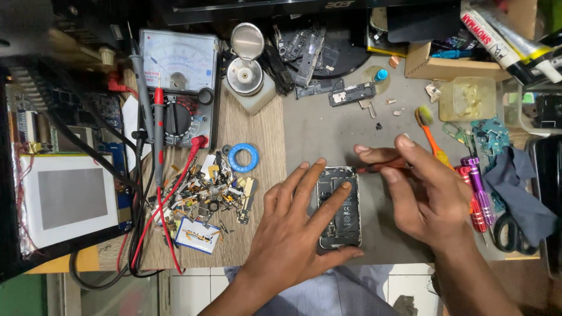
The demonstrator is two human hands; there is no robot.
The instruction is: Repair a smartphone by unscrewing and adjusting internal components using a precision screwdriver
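L hand (298,228) lies flat, fingers spread, on opened phone (339,206). R hand (422,190), just right of phone, pinches a red-handled tool (383,167), prob. a screwdriver; tip at phone's top edge.

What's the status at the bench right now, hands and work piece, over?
Left hand flat, pinning opened phone to grey mat. Right hand holds red-handled screwdriver, tip at phone's top edge. Loose parts pile left, clear of work.

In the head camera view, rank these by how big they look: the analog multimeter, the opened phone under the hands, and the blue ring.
1. Analog multimeter, clearly largest.
2. Opened phone, partly covered by the left hand.
3. Blue ring, smallest.
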